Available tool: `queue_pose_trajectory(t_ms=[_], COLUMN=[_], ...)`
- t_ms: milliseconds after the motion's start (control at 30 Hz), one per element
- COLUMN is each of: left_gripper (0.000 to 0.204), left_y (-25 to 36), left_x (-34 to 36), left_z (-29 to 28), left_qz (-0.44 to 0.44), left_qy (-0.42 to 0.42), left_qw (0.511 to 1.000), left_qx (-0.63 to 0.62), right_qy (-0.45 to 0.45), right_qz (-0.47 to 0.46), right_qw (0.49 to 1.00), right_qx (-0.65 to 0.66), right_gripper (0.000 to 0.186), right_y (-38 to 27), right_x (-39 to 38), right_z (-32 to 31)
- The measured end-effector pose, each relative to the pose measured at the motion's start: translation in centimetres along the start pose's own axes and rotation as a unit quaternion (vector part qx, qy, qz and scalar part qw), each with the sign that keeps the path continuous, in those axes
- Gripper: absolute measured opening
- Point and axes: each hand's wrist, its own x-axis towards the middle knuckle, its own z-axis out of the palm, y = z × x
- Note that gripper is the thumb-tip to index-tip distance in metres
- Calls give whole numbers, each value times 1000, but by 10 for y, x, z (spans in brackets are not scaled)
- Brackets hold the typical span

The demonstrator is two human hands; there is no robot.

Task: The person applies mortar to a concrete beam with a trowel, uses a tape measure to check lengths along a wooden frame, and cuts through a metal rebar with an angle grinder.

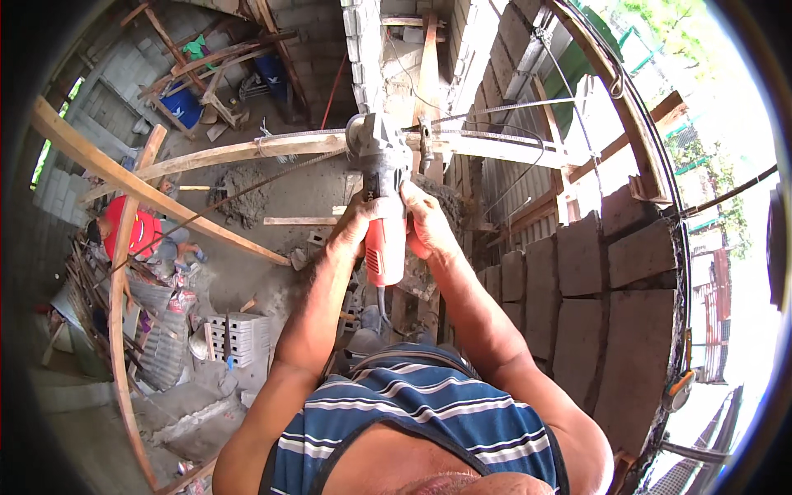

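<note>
An angle grinder (pixel 384 252) with a red body and grey gear head points away from me at mid-picture. My left hand (pixel 353 221) is wrapped round its left side. On the other side my right hand (pixel 426 216) grips the tool near the gear head. The grinder's disc (pixel 355 139) sits at the left of the head, against or close above a wooden beam (pixel 223 157) and a thin steel rebar (pixel 322 132); contact cannot be made out. A power cord (pixel 381 301) leaves the rear of the grinder.
A long timber (pixel 165 198) slants across the left. A block wall (pixel 577 272) rises at right. Down at left, a person in a red shirt (pixel 132 231) crouches near stacked hollow blocks (pixel 247 334). Blue containers (pixel 180 107) stand at far left.
</note>
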Motion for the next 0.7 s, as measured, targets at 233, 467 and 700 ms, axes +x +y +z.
queue_pose_trajectory(t_ms=[233, 467, 700], left_gripper=[53, 53, 28], left_y=[14, 15, -17], left_x=[1, 11, 25], left_z=[19, 31, 34], left_qz=[12, 19, 61], left_qy=[4, 35, 144], left_qw=[999, 996, 986], left_qx=[53, 85, 55], right_qy=[8, 129, 6], right_qz=[-15, -2, -7], right_qw=[998, 989, 988], right_qx=[57, 66, -154], right_gripper=[44, 51, 78], right_y=[-6, -13, -19], right_x=[-1, 10, -29], right_z=[4, 13, -30])
